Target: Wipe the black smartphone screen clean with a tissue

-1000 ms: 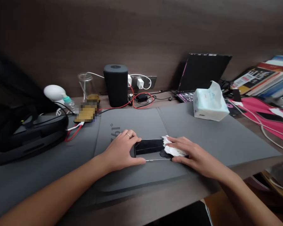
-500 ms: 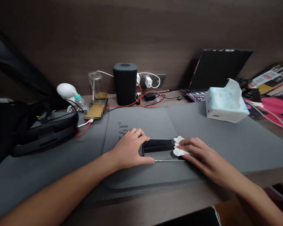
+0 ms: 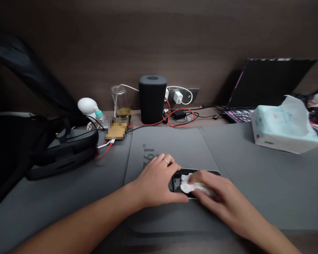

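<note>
A dark-screened phone (image 3: 177, 182) lies face up on the grey desk mat (image 3: 175, 141). My left hand (image 3: 160, 181) grips its left end, thumb along the near edge and fingers at the far edge; a ring is on one finger. Pressed to the screen is a crumpled white tissue (image 3: 187, 183), held under the bent fingers of my right hand (image 3: 217, 194). That hand and the tissue cover much of the phone's middle and right part.
Behind the mat stands a black rounded speaker (image 3: 152, 100) beside a glass jar (image 3: 119, 100) and tangled red and black cables (image 3: 181, 116). An open laptop (image 3: 270, 84) and a tissue pack (image 3: 284, 128) are at right. A black strapped bag or headset (image 3: 66, 155) lies left.
My right hand has slid the tissue leftward along the screen, from the phone's right end toward my left hand. The left hand keeps its hold. The whole view has shifted slightly.
</note>
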Action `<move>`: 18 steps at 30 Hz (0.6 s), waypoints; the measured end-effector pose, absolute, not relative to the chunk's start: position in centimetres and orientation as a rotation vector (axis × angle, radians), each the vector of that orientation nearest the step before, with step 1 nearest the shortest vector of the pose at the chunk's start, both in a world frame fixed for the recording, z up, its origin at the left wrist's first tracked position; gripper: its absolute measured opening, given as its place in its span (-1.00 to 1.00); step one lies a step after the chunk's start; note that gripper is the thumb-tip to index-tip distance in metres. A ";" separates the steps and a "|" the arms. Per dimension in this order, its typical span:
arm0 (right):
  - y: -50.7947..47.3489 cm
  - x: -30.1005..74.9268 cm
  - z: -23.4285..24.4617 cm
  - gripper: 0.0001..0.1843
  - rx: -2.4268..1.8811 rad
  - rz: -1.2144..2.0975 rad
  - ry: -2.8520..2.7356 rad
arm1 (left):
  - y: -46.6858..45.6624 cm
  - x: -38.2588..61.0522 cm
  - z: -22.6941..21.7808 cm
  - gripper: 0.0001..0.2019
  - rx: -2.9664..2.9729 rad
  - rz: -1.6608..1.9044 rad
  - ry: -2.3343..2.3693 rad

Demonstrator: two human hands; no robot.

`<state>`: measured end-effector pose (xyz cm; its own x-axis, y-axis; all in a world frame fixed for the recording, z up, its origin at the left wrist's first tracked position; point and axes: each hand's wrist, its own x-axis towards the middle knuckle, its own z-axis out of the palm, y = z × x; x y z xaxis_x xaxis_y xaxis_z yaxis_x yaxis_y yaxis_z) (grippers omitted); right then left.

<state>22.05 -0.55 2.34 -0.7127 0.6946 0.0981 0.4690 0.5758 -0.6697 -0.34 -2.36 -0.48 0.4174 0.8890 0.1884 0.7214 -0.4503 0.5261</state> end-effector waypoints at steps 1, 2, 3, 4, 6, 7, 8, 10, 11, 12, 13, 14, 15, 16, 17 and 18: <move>-0.8 22.5 2.1 -0.88 -0.947 0.853 -2.377 | -2.3 -0.3 -0.5 -0.38 2.312 0.635 1.382; -1.0 22.9 1.9 -0.89 -0.949 0.804 -2.285 | -2.3 -0.3 -0.4 -0.37 2.310 0.634 1.382; -1.2 23.4 1.7 -0.89 -0.955 0.760 -2.202 | -2.3 -0.3 -0.4 -0.35 2.309 0.630 1.382; -1.3 23.8 1.5 -0.88 -0.968 0.722 -2.141 | -2.4 -0.3 -0.4 -0.35 2.311 0.624 1.380; -1.3 24.4 1.2 -0.87 -0.996 0.663 -2.112 | -2.4 -0.4 -0.5 -0.34 2.318 0.615 1.380; -1.2 24.6 1.1 -0.87 -0.992 0.635 -2.131 | -2.3 -0.4 -0.5 -0.34 2.324 0.611 1.381; -1.2 24.8 1.1 -0.87 -0.980 0.606 -2.152 | -2.3 -0.4 -0.5 -0.33 2.331 0.607 1.384; -1.0 25.1 1.1 -0.87 -0.945 0.540 -2.166 | -2.3 -0.5 -0.5 -0.33 2.340 0.595 1.387; -1.1 25.3 1.1 -0.86 -0.941 0.503 -2.157 | -2.3 -0.5 -0.5 -0.33 2.345 0.589 1.382; -1.1 25.6 1.1 -0.85 -0.955 0.462 -2.138 | -2.3 -0.6 -0.5 -0.34 2.352 0.585 1.373; -1.2 26.0 1.2 -0.83 -0.985 0.417 -2.113 | -2.4 -0.6 -0.5 -0.35 2.358 0.585 1.363; -1.3 26.4 1.2 -0.82 -1.028 0.370 -2.085 | -2.5 -0.6 -0.5 -0.36 2.363 0.585 1.354; -1.3 27.0 1.2 -0.80 -1.084 0.322 -2.054 | -2.6 -0.6 -0.5 -0.37 2.367 0.584 1.348; -1.3 27.6 1.2 -0.79 -1.147 0.274 -2.024 | -2.7 -0.7 -0.6 -0.39 2.362 0.587 1.364; -1.2 28.4 1.1 -0.78 -1.204 0.222 -1.996 | -2.7 -0.7 -0.6 -0.40 2.357 0.577 1.381; -1.0 29.3 1.0 -0.76 -1.249 0.156 -1.972 | -2.8 -0.7 -0.6 -0.42 2.351 0.565 1.397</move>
<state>29.29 -0.98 0.99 -0.2122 0.8107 0.5456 0.7149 0.5094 -0.4790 -0.74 -2.78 -0.63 0.4353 0.8861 0.1594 0.7475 -0.4543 0.4846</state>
